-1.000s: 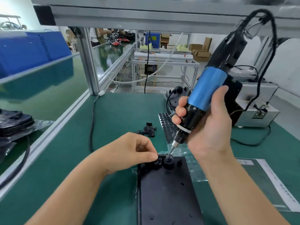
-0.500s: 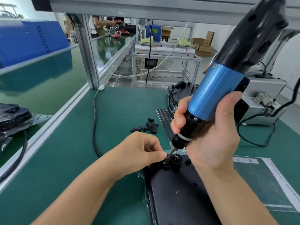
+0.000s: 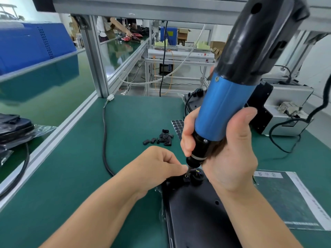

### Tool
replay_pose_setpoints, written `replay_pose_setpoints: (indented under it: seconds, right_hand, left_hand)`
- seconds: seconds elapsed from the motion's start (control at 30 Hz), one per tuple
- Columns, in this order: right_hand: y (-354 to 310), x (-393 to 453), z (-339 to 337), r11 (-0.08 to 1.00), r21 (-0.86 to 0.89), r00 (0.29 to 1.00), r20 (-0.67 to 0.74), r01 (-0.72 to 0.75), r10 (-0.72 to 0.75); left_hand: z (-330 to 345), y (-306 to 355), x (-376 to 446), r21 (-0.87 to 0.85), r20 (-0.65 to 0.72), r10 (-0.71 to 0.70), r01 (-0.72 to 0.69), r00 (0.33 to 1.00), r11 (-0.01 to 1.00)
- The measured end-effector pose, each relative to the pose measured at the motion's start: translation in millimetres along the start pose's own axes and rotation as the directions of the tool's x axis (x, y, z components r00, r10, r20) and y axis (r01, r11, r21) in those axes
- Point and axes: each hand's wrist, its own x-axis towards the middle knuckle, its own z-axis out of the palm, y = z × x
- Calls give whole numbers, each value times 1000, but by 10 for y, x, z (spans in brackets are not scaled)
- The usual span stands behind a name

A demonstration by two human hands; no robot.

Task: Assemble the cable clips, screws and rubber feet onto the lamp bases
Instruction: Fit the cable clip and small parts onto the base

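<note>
Right hand grips the electric screwdriver – its tip on the lamp base – left hand pinching a cable clip there

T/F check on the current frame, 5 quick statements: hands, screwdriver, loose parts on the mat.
1. The right hand grips the blue-and-black electric screwdriver. True.
2. The left hand lies flat and open on the green mat. False: its fingertips pinch at the small black cable clip beside the bit.
3. The screwdriver bit points down at the black flat lamp base. True.
4. Loose small black plastic clips lie on the green bench mat. True.
5. The loose clips sit on the lamp base. False: they are on the mat beyond it.
</note>
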Motion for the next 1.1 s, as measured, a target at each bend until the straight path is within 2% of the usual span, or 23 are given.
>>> replay_pose_setpoints:
  seconds: [0.13,0.2,0.33,0.6,0.93,1.1]
  right_hand:
    - [-13,-7,12,999,-20,999,31,31,-30]
    - [-21,-5,4,997,-35,997,37,62,-61]
    - [-23,-6,-34,990,-86,993,39,115,-112]
    - [-18,-15,-91,987,-117,994,53,105,-100]
    - [-40,-2,-133,985,-128,985,137,120,-102]
    - [-66,2,-176,984,-134,985,142,119,-99]
  left_hand:
    - [16,63,3,257,-9,91,-86,996,963]
    - [44,100,16,326,-16,126,-114,992,939]
    - [101,92,72,298,-42,143,-124,989,946]
    - [117,95,51,263,-26,202,-188,979,946]
    - [33,150,7,318,192,214,-268,958,909]
    - [107,129,4,337,164,297,-336,941,879]
